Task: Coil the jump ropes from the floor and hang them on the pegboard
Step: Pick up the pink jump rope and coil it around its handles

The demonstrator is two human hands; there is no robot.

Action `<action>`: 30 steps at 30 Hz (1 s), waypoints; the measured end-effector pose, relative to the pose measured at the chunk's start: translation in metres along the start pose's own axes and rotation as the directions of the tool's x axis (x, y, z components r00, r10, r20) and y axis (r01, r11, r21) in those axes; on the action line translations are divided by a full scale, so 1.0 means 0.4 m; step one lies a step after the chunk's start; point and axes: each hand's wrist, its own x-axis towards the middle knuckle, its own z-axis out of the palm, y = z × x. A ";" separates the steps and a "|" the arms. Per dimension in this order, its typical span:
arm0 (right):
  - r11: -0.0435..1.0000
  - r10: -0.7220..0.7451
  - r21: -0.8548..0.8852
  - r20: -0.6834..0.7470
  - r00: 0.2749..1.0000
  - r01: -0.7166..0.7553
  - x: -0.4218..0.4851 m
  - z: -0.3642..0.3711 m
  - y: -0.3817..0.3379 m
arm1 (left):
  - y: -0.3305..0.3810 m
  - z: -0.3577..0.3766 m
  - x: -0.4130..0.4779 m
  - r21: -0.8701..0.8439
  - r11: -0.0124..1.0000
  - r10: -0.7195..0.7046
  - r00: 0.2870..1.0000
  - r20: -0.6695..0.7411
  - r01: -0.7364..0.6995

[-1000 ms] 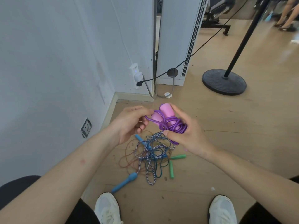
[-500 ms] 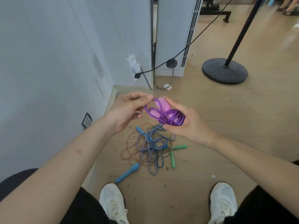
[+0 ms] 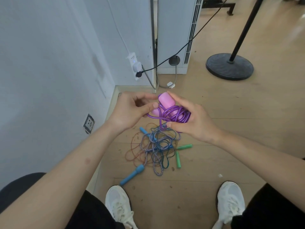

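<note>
Purple jump rope being wound tight at the centre of the frame, with the other ropes left on the floor below.

The right hand (image 3: 193, 121) was curled round the purple jump rope (image 3: 179, 115), clamping the coils against its pink handles (image 3: 165, 100), probably so the bundle would not spring apart. The left hand (image 3: 130, 111) pinched a loose loop of cord between thumb and fingers at the bundle's left side, seemingly to draw the last slack round. Under the hands, at lower centre, the tangle of ropes (image 3: 156, 146) with its blue handle (image 3: 132, 175) and green handles (image 3: 178, 160) lay on the wooden floor (image 3: 231, 129). No pegboard was in view. Against half a second before, the pinched loop sat lower and closer to the handles, the upper handle showed more clearly, and the floor tangle was unchanged.
</note>
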 end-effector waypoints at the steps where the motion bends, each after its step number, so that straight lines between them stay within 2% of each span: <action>1: 1.000 0.003 -0.002 0.000 1.000 -0.003 0.000 -0.001 -0.001 | -0.004 0.000 0.000 0.054 0.998 0.033 0.999 0.028 -0.035; 3: 0.999 0.012 0.035 -0.003 1.000 -0.011 0.000 0.001 -0.006 | -0.011 0.002 0.002 0.118 0.991 0.062 0.997 0.035 -0.066; 6: 0.996 0.034 0.080 -0.021 0.999 -0.032 0.000 0.010 -0.021 | -0.011 0.016 0.000 0.142 0.986 0.091 0.995 -0.044 -0.084; 12: 0.984 0.178 0.015 -0.123 0.976 -0.177 -0.007 0.023 -0.054 | 0.014 0.068 -0.019 0.103 0.992 0.090 0.977 -0.194 -0.071; 15: 0.975 0.221 0.054 -0.170 0.960 -0.215 0.001 0.023 -0.059 | 0.019 0.057 -0.014 0.021 0.999 0.046 0.983 -0.177 -0.043; 19: 0.971 0.239 0.052 -0.201 0.950 -0.234 0.008 0.014 -0.052 | 0.034 0.024 -0.008 -0.002 1.000 0.016 0.998 -0.056 -0.016; 22: 0.973 0.207 -0.061 -0.181 0.961 -0.221 0.007 0.012 -0.047 | 0.041 0.011 -0.013 0.107 0.993 0.054 0.998 -0.043 -0.050; 25: 0.967 0.186 -0.148 -0.159 0.970 -0.209 0.008 0.012 -0.043 | 0.038 0.010 -0.018 0.287 0.947 0.173 0.981 -0.083 -0.142; 30: 0.985 0.108 -0.125 -0.063 0.992 -0.115 0.009 0.008 -0.042 | 0.032 0.018 -0.026 0.510 0.819 0.310 0.951 -0.007 -0.263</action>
